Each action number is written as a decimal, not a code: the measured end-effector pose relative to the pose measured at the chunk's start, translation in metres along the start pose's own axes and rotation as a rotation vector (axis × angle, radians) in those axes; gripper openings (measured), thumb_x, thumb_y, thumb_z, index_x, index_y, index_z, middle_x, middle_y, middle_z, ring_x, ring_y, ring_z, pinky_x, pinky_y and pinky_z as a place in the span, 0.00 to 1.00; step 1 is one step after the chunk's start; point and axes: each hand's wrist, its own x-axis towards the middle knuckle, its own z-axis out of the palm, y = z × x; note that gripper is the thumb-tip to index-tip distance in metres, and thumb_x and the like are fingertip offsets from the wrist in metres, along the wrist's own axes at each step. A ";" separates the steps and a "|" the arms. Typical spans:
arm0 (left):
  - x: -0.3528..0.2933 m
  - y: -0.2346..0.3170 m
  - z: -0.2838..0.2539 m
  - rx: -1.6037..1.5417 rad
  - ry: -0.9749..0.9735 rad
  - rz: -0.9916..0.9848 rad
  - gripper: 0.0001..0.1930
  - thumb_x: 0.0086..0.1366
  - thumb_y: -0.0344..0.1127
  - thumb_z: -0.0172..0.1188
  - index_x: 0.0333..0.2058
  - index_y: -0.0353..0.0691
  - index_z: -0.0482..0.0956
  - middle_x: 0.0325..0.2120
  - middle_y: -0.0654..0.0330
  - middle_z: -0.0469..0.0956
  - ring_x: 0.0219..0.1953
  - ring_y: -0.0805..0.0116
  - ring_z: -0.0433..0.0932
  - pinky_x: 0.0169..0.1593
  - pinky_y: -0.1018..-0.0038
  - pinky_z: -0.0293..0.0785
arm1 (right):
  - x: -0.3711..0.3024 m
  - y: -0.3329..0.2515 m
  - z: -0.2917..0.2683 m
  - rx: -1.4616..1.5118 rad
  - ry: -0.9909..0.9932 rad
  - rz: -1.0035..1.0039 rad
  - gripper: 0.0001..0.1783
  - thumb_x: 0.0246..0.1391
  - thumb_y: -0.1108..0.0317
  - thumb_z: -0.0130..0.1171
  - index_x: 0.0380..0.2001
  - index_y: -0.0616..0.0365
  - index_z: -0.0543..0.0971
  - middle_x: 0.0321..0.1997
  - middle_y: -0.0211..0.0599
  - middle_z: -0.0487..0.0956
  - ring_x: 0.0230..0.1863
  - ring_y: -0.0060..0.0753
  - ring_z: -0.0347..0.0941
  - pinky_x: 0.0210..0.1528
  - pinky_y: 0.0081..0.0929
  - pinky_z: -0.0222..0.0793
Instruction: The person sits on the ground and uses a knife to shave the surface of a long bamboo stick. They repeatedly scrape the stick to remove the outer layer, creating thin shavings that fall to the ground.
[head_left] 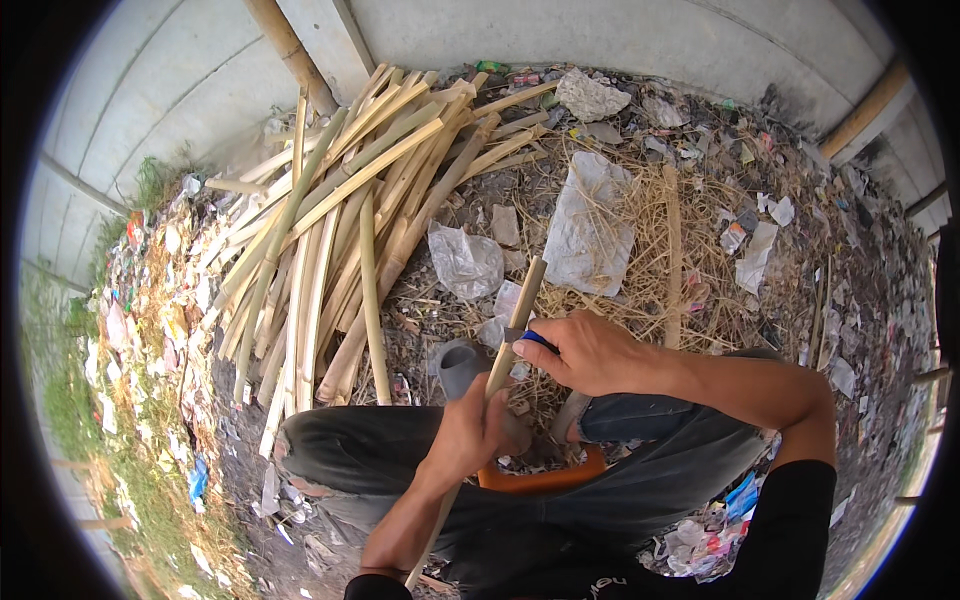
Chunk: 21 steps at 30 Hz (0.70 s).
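Note:
A split bamboo strip slants across my lap, its far end raised past my knees and its near end down by my left forearm. My left hand is closed around it below the middle. Higher up, the short blade of a blue-handled knife lies across the strip. The handle is gripped in my right hand, which covers most of it. Just beyond my left hand is a grey tube-shaped piece with an open round end; what it rests on is hidden.
A pile of split bamboo strips lies ahead to the left, against a concrete wall. Straw, a flat pale sheet, a clear plastic bag, a stone lump and litter cover the ground. An orange frame shows between my legs.

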 end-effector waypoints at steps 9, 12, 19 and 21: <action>-0.001 0.002 0.004 0.035 0.069 0.016 0.12 0.77 0.31 0.53 0.53 0.33 0.76 0.21 0.50 0.78 0.23 0.60 0.82 0.30 0.65 0.75 | 0.005 -0.009 -0.012 -0.009 0.108 0.054 0.24 0.61 0.48 0.64 0.35 0.63 0.85 0.26 0.51 0.84 0.28 0.56 0.84 0.34 0.45 0.78; -0.001 0.000 0.008 0.111 0.108 0.042 0.15 0.76 0.31 0.55 0.57 0.33 0.76 0.20 0.48 0.77 0.21 0.56 0.81 0.29 0.63 0.75 | 0.004 -0.013 -0.009 0.050 0.153 0.016 0.22 0.58 0.51 0.68 0.33 0.63 0.84 0.26 0.51 0.84 0.26 0.54 0.83 0.31 0.44 0.77; -0.001 0.008 0.003 0.044 0.085 0.026 0.27 0.75 0.33 0.57 0.70 0.34 0.67 0.20 0.46 0.77 0.23 0.55 0.80 0.30 0.63 0.74 | 0.004 -0.001 0.001 -0.001 0.187 -0.037 0.22 0.66 0.51 0.62 0.33 0.63 0.81 0.19 0.47 0.78 0.21 0.51 0.77 0.27 0.43 0.71; -0.002 0.009 0.001 -0.021 0.083 -0.020 0.27 0.77 0.34 0.56 0.71 0.35 0.66 0.20 0.56 0.75 0.24 0.75 0.73 0.31 0.72 0.72 | 0.008 0.004 -0.009 -0.059 0.102 0.064 0.25 0.69 0.50 0.56 0.34 0.65 0.80 0.21 0.54 0.80 0.25 0.62 0.80 0.29 0.49 0.73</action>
